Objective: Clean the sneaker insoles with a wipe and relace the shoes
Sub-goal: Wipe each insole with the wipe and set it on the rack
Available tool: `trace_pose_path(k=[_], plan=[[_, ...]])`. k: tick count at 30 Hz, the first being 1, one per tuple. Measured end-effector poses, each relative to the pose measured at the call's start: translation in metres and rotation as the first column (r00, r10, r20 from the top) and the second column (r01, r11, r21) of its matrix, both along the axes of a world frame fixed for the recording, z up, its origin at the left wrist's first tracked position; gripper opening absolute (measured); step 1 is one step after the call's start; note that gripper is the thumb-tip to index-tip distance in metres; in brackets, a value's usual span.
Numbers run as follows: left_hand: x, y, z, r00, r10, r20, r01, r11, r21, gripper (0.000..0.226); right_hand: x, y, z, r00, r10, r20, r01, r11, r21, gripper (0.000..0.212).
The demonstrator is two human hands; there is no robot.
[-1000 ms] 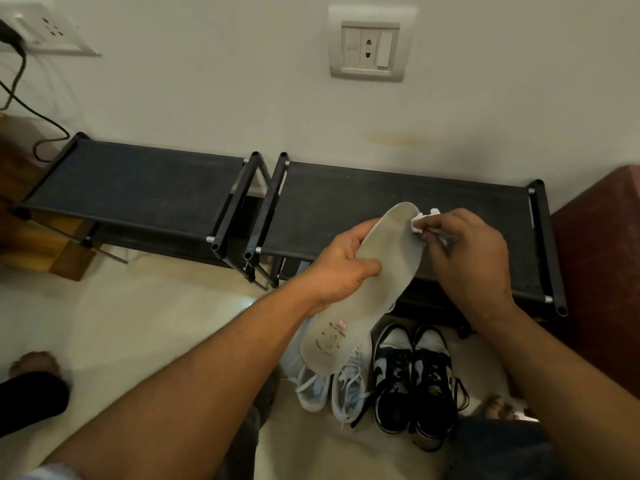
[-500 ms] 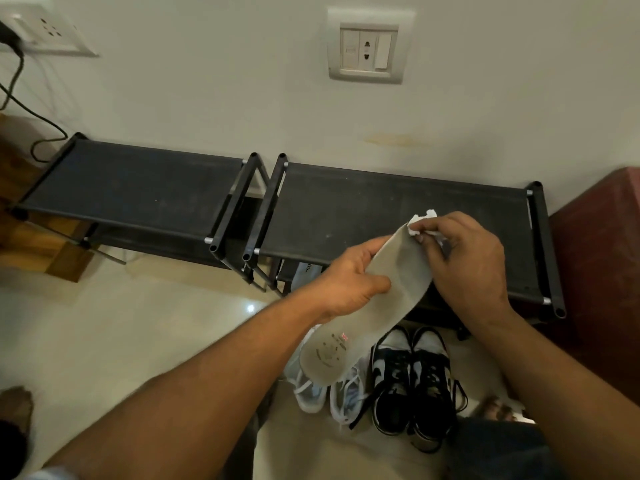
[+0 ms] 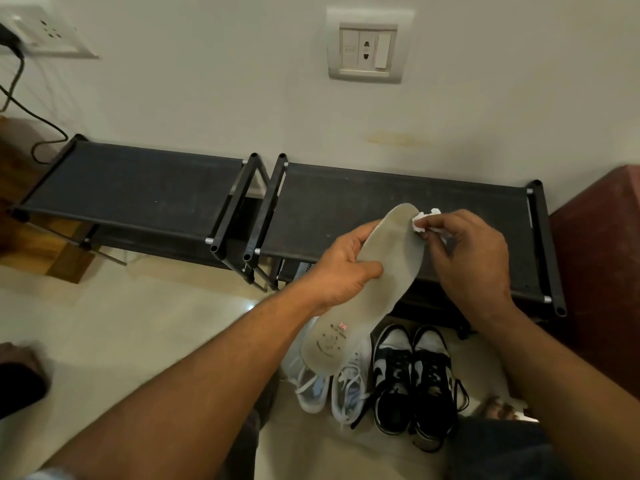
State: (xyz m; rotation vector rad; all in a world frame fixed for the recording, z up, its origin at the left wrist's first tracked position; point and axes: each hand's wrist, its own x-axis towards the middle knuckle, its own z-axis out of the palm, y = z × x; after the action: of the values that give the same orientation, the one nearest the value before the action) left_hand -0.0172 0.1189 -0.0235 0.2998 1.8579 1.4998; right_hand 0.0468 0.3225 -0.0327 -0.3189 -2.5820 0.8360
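A pale grey insole (image 3: pixel 391 258) with a small printed logo at its heel is held up in front of the shoe rack, toe end away from me. My left hand (image 3: pixel 343 268) grips its middle, thumb across the top face. My right hand (image 3: pixel 471 251) pinches a crumpled white wipe (image 3: pixel 424 220) against the toe end's right edge. Below on the floor stand a pair of white sneakers (image 3: pixel 332 386) and a pair of black-and-white sneakers (image 3: pixel 415 372), both laced; the insole covers the white pair's toes.
Two low black shoe racks (image 3: pixel 138 188) stand side by side against the wall. A dark red block (image 3: pixel 602 258) lies at the right. Wooden furniture (image 3: pixel 38 247) and a cable are at the left. A bare foot (image 3: pixel 498 410) shows beside the black-and-white pair.
The insole dipped and tilted edge-on half a second ago, then came back up with its top face toward me. The wipe stays at the toe end. A foot at the lower left shifted.
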Motion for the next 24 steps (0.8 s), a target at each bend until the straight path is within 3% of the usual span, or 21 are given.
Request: trace_pose_path(k=[5,10,13,15,19,24], plan=[[0.002,-0.001,0.002,0.995,-0.093,0.04,0.093,0.996,0.008,0.075,0.002,-0.004,0.001,0.999,0.023,-0.034,-0.023,1.0,-0.009,0.017],[-0.003,-0.001,0.001,0.998,-0.016,0.055,0.015,1.0,0.023,0.075,0.003,-0.01,-0.001,0.977,0.209,-0.031,-0.205,0.974,0.1,0.018],[-0.001,0.0,0.0,0.995,-0.077,0.061,0.076,0.997,0.02,0.076,-0.001,0.002,0.001,0.996,0.051,-0.071,-0.049,0.998,0.035,0.017],[0.0,0.001,0.0,0.995,-0.077,0.066,0.075,0.997,0.025,0.076,0.0,-0.001,0.002,0.996,0.032,-0.088,-0.03,0.999,0.021,0.017],[0.0,0.001,-0.001,0.997,-0.014,0.075,0.011,0.999,0.039,0.075,0.008,-0.026,-0.001,0.961,0.276,-0.014,-0.271,0.952,0.141,0.019],[0.002,0.003,0.001,0.995,-0.076,0.069,0.075,0.997,0.016,0.075,-0.003,-0.002,0.003,0.995,0.007,-0.095,-0.003,0.999,0.038,0.015]])
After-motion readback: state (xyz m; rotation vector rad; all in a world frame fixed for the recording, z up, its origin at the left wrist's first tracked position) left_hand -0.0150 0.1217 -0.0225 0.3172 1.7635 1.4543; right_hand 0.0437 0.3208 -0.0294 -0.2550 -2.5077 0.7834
